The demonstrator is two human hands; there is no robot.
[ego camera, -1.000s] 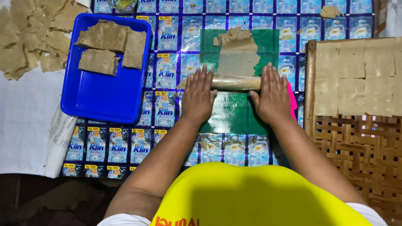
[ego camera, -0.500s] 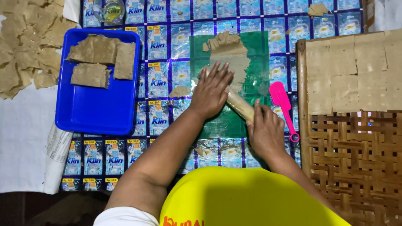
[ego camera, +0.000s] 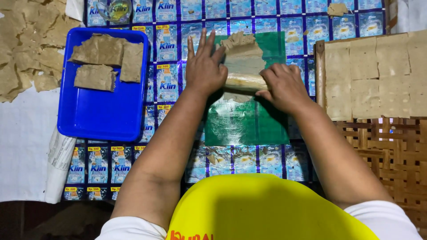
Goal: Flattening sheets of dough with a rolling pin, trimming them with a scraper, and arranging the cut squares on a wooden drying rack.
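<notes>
The wooden rolling pin (ego camera: 245, 82) lay crosswise on the green plastic sheet (ego camera: 249, 126), in the middle of the scene, pressed onto a thin sheet of brown dough (ego camera: 243, 55) that spread away toward the far edge of the plastic. The left hand (ego camera: 205, 66) sat flat at the pin's left end, fingers stretched out straight and together, pointing to the far side, palm down on the roller and gripping nothing. The right hand (ego camera: 283, 86) covered the pin's right end, fingers curled loosely over it, knuckles up, more a press than a clamp. Both forearms ran back toward the near edge, over a yellow garment (ego camera: 267, 209).

To the left, just beside the left hand, sat a blue plastic tray (ego camera: 100, 118) with three rough slabs of brown dough (ego camera: 106, 60) piled at its far end. Farther left, torn thin dough pieces (ego camera: 26, 49) lay spread on white paper (ego camera: 22, 146). To the right, a woven bamboo rack (ego camera: 378, 146) carried flat squares of rolled dough (ego camera: 378, 73) set edge to edge. A mat of blue sachet packaging (ego camera: 169, 49) lay beneath the plastic sheet and the tray. A small lump of dough (ego camera: 338, 9) rested at the far right of the mat, well apart from the hands.
</notes>
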